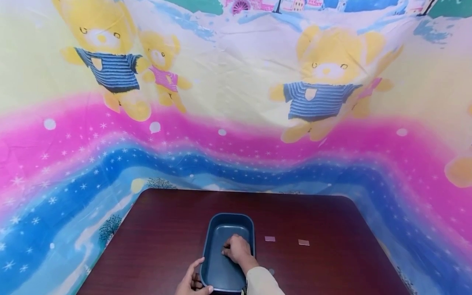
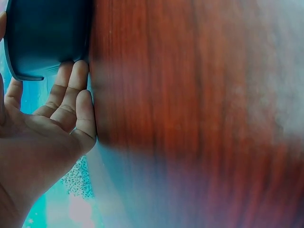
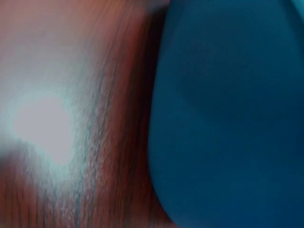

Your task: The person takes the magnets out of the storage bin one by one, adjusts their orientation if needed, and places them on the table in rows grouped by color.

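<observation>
A deep dark-blue rectangular container [image 1: 215, 270] with rounded corners stands on the table. My left hand [image 1: 191, 278] holds its near left corner, index finger at the left wall and thumb at the near rim. In the left wrist view, fingers of the left hand [image 2: 52, 114] touch the container's wall [image 2: 47, 38]. Bent fingers of my right hand [image 1: 237, 248] reach down inside the container; whether they pinch anything is hidden. Only the container's blurred blue side [image 3: 228, 118] and tabletop show in the right wrist view, not the hand.
Two small flat pinkish rectangles, one nearer [image 1: 270, 239] and one farther right [image 1: 304, 242], lie right of the container. A small greyish round piece [image 1: 271, 271] lies beside the right sleeve. The dark red-brown table [image 1: 158, 229] meets a bear-printed cloth [image 1: 236, 135] behind it.
</observation>
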Demonstrator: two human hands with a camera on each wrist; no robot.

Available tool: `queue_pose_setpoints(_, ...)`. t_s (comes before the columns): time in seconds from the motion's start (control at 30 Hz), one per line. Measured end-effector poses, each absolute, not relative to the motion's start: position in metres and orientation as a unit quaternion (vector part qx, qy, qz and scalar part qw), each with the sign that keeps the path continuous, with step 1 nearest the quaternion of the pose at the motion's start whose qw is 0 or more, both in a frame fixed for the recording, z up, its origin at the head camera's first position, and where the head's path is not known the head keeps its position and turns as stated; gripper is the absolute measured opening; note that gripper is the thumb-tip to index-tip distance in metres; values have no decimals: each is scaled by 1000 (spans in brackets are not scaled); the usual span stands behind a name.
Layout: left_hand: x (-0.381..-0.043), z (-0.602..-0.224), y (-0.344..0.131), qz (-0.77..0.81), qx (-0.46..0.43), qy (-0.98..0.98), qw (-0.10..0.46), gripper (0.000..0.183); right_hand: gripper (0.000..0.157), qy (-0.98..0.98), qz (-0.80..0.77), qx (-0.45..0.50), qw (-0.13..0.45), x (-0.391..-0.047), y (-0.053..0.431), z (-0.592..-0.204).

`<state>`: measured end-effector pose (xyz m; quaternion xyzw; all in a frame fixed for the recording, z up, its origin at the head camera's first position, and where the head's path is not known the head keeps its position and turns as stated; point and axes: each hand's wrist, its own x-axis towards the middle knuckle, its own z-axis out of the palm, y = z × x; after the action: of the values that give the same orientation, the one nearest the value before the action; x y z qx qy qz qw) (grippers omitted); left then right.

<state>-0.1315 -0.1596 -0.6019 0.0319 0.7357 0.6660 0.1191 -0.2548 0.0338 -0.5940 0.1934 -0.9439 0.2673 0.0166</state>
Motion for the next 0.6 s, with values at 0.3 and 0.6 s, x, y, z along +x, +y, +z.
queue_pose_setpoints(0.3, -132, -605, -162, 665, 39, 737, 115, 80, 9, -923, 329, 199, -31, -254, 30, -591)
queue_pose_setpoints(0.6, -132, -605, -159, 657, 42, 745, 106, 82, 13, -902, 357, 243, -23, -248, 42, -573)
